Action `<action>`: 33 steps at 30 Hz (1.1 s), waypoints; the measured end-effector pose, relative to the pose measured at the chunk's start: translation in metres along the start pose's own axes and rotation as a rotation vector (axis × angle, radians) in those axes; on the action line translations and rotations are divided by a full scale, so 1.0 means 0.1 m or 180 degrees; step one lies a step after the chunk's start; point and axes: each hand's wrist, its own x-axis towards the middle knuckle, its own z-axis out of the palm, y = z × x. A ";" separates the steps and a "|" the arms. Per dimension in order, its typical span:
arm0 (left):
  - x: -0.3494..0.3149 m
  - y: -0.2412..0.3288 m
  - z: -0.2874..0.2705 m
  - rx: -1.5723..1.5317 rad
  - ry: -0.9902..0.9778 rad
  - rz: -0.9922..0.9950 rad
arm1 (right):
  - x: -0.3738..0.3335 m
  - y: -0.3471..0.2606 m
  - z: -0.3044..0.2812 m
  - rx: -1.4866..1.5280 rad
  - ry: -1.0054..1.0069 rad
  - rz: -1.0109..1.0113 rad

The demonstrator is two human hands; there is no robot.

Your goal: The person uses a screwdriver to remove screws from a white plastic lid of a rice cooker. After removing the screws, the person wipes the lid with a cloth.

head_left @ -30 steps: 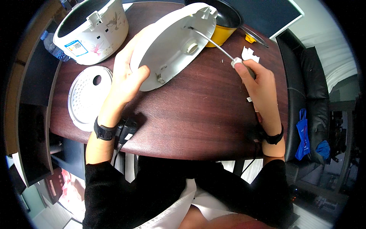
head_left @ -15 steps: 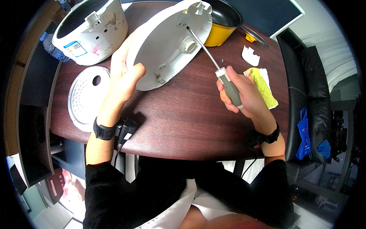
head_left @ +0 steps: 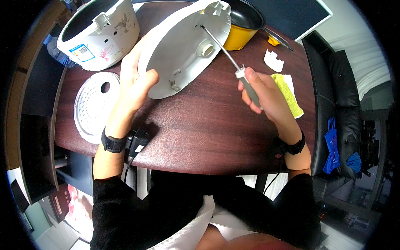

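Observation:
My left hand (head_left: 135, 83) grips the left rim of a white rice cooker lid (head_left: 179, 58), which is tilted so its hollow inside faces me. The thumb lies over the near edge, while the other fingers are hidden behind the lid. In my right hand (head_left: 266, 93) is a screwdriver (head_left: 250, 89) with a grey and white handle. Its metal shaft slants up and left into the lid, and the tip meets a small dark hole near the far end. A round tube stub (head_left: 205, 48) and a small metal bracket (head_left: 174, 86) show inside the lid.
At the back left stands the white flowered cooker body (head_left: 112, 46), with a bottle (head_left: 56, 52) beside it. A perforated white disc (head_left: 93, 110) lies left. Behind the lid is a yellow pot (head_left: 241, 38). A white plastic piece (head_left: 273, 61) and a yellow-green cloth (head_left: 288, 96) lie right.
The screwdriver's tip has shifted slightly left and up to the hole. My right hand has turned around the handle, its fingers changing position. The left hand and lid have hardly moved.

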 end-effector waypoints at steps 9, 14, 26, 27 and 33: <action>-0.01 -0.01 0.02 -0.0073 0.0070 -0.0002 | -0.02 -0.07 -0.12 -0.2515 0.1900 -0.1536; 0.00 0.00 0.00 -0.0086 0.0026 -0.0121 | -0.10 -0.11 -0.05 -0.0463 0.0560 -0.0330; -0.01 -0.03 0.00 -0.0092 0.0007 0.0002 | -0.05 -0.02 0.05 0.0456 -0.0177 -0.0052; -0.01 -0.03 0.00 -0.0086 0.0004 0.0001 | -0.05 -0.02 0.05 0.0461 -0.0196 -0.0062; 0.00 0.02 0.01 -0.0014 0.0015 -0.0018 | -0.08 -0.03 0.06 0.0530 -0.0147 -0.0049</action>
